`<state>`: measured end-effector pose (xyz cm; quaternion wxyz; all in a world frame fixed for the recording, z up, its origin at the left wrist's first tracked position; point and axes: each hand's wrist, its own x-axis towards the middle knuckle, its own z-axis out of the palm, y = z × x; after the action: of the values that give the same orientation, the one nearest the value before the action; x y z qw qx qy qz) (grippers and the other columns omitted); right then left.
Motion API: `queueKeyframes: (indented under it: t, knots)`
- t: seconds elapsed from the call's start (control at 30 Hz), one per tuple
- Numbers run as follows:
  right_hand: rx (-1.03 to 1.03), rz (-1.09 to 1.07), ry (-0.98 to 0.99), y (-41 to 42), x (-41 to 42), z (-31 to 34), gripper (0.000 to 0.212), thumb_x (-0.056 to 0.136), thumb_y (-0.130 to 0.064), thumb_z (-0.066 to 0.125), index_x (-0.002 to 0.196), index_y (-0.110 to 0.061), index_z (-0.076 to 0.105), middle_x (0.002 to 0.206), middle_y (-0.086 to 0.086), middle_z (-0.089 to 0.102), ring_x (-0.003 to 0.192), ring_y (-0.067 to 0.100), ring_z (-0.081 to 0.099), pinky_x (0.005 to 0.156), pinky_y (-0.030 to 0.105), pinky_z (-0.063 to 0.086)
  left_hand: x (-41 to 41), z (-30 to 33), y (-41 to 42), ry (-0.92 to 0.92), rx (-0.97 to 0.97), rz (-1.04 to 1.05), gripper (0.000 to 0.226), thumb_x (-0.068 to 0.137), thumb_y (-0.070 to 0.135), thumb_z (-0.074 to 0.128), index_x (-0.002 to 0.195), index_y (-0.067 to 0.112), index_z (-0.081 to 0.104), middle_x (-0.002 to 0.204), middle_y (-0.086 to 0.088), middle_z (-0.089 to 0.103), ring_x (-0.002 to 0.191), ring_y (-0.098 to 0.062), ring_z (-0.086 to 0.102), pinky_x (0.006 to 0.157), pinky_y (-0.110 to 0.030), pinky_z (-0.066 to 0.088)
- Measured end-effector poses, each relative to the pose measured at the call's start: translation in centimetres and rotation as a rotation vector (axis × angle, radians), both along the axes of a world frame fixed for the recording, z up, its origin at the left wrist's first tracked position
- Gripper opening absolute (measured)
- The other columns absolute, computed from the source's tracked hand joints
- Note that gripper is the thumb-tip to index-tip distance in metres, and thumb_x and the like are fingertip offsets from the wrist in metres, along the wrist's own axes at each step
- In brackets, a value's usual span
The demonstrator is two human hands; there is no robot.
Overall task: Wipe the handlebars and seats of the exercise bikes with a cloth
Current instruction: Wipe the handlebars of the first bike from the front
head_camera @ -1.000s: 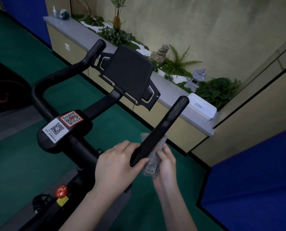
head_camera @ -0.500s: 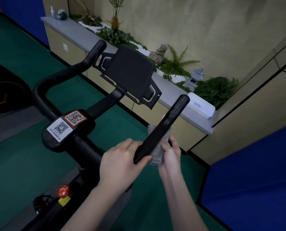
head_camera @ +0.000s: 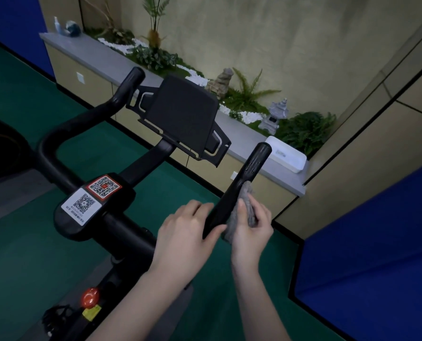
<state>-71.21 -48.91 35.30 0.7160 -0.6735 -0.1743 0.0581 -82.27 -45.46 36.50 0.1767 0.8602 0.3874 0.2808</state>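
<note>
A black exercise bike fills the left and middle of the head view. Its right handlebar [head_camera: 248,175] points up and away from me. My left hand [head_camera: 185,235] grips the lower part of that bar. My right hand [head_camera: 251,230] presses a grey cloth [head_camera: 244,203] against the bar's right side, just above my left hand. The left handlebar [head_camera: 111,107] curves up at the far left, untouched. A black tablet holder [head_camera: 182,114] stands between the bars. The seat is out of view.
QR code stickers [head_camera: 91,195] sit on the stem, and a red knob [head_camera: 89,297] lies lower down. A grey ledge [head_camera: 244,141] with plants and a white box [head_camera: 286,153] runs behind the bike. A blue panel [head_camera: 367,254] stands at the right on the green floor.
My right hand has slid the cloth up along the right handlebar. My left hand keeps its grip on the lower part of the bar.
</note>
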Motion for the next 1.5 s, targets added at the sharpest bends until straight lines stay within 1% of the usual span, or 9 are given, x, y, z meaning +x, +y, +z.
queueKeyframes:
  t: [0.1,0.37,0.57,0.77,0.9,1.07,1.27,1.4,1.5]
  knots:
    - [-0.052,-0.003,-0.100,0.1,0.3,0.1,0.023,0.085,-0.003,0.069,0.101,-0.020,0.068,0.102,0.005,0.053,0.094,-0.001,0.055,0.090,0.010,0.044,1.2,0.3,1.1,0.005,-0.038,-0.038,0.048,0.089,0.051,0.054,0.126,0.021,0.056,0.110,0.005,0.061,0.096,-0.017,0.061,0.072,-0.032,0.049]
    - [-0.054,-0.093,-0.207,2.4,3.1,2.2,0.018,0.085,0.002,0.066,0.098,-0.008,0.072,0.106,0.016,0.060,0.101,0.014,0.056,0.090,0.010,0.043,4.2,0.3,3.0,-0.017,-0.197,-0.115,0.047,0.087,0.049,0.059,0.126,0.023,0.053,0.110,0.003,0.057,0.097,-0.021,0.058,0.073,-0.034,0.047]
    - [-0.121,-0.062,-0.367,2.0,2.4,1.3,0.024,0.080,0.003,0.070,0.091,-0.019,0.069,0.098,0.007,0.056,0.091,-0.008,0.053,0.082,0.003,0.038,4.5,-0.3,3.3,-0.102,-0.267,-0.131,0.044,0.085,0.038,0.063,0.125,0.021,0.055,0.112,0.003,0.058,0.099,-0.021,0.059,0.079,-0.038,0.051]
    - [-0.107,-0.051,-0.353,2.5,3.9,2.3,0.015,0.083,0.004,0.067,0.092,-0.007,0.070,0.101,0.018,0.060,0.094,0.010,0.057,0.086,0.013,0.044,4.5,-0.6,3.4,-0.118,-0.269,-0.122,0.048,0.084,0.045,0.063,0.126,0.024,0.055,0.112,0.006,0.058,0.096,-0.019,0.059,0.076,-0.033,0.049]
    - [-0.083,-0.045,-0.367,2.3,3.6,1.7,0.014,0.084,0.003,0.067,0.092,-0.009,0.068,0.103,0.018,0.057,0.096,0.000,0.054,0.088,0.009,0.040,4.4,-0.7,3.4,-0.130,-0.275,-0.125,0.049,0.084,0.046,0.063,0.127,0.024,0.054,0.116,0.007,0.058,0.101,-0.018,0.059,0.079,-0.033,0.051]
    - [-0.104,-0.073,-0.468,2.5,3.8,1.0,0.015,0.082,0.004,0.069,0.091,-0.009,0.069,0.101,0.013,0.058,0.100,0.020,0.057,0.091,0.014,0.041,4.5,-0.5,3.3,-0.142,-0.299,-0.137,0.048,0.084,0.043,0.064,0.128,0.024,0.054,0.115,0.007,0.058,0.104,-0.017,0.058,0.084,-0.036,0.050]
    - [-0.124,-0.042,-0.595,3.1,6.2,2.2,0.010,0.082,0.003,0.068,0.091,-0.003,0.070,0.096,0.013,0.059,0.091,0.020,0.058,0.082,0.009,0.042,4.6,-0.4,3.1,-0.158,-0.329,-0.138,0.047,0.084,0.042,0.065,0.127,0.023,0.056,0.114,0.008,0.057,0.099,-0.015,0.058,0.084,-0.035,0.049]
    - [-0.091,-0.043,-0.561,4.6,8.6,4.4,0.010,0.084,-0.003,0.068,0.092,-0.006,0.071,0.098,0.003,0.053,0.089,0.002,0.054,0.084,0.006,0.040,4.6,-0.4,3.1,-0.159,-0.335,-0.128,0.047,0.084,0.043,0.065,0.126,0.023,0.056,0.114,0.010,0.057,0.101,-0.012,0.057,0.086,-0.033,0.049]
    - [-0.153,0.020,-0.707,3.8,8.2,3.6,0.011,0.081,-0.002,0.072,0.092,-0.003,0.072,0.097,0.010,0.057,0.092,0.011,0.054,0.085,0.008,0.040,4.7,-0.4,3.2,-0.161,-0.333,-0.122,0.048,0.083,0.043,0.066,0.126,0.024,0.056,0.112,0.010,0.057,0.100,-0.011,0.057,0.086,-0.034,0.049]
